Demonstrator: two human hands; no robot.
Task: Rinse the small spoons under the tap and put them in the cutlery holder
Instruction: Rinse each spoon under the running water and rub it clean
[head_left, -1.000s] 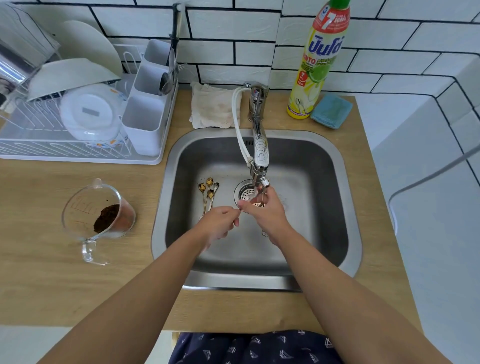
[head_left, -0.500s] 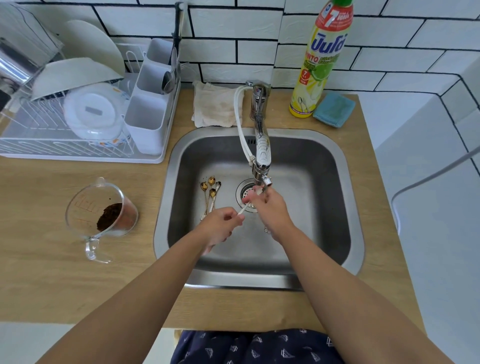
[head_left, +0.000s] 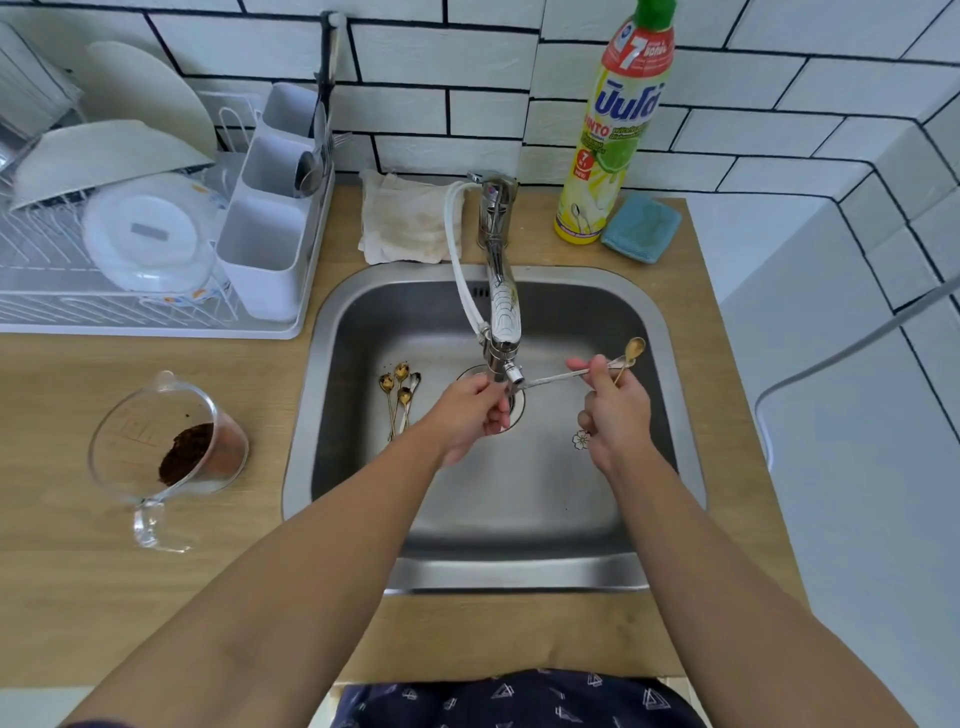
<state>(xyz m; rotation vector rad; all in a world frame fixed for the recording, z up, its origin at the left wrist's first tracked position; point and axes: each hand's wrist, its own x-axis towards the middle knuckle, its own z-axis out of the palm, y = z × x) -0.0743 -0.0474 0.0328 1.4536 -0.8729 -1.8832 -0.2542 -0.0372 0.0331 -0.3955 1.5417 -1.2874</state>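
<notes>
The right hand (head_left: 615, 415) pinches a slim gold teaspoon (head_left: 626, 358), its oval bowl raised right of the chrome tap (head_left: 501, 317). The left hand (head_left: 467, 415) curls beneath the spout; whether its fingers hold anything is unclear. Four more gold spoons (head_left: 399, 397) lie in the brushed steel sink (head_left: 519, 499). The white plastic cutlery holder (head_left: 270, 218) stands on the wooden worktop (head_left: 67, 571).

Right hand (head_left: 615, 415) pinches gold spoon (head_left: 626, 357) — over sink (head_left: 670, 332).

A home kitchen, probably: a steel sink (head_left: 670, 332) in a wooden counter (head_left: 62, 519), white wall tiles (head_left: 441, 52), a dish rack (head_left: 104, 306), a dish-soap bottle (head_left: 613, 140).
</notes>
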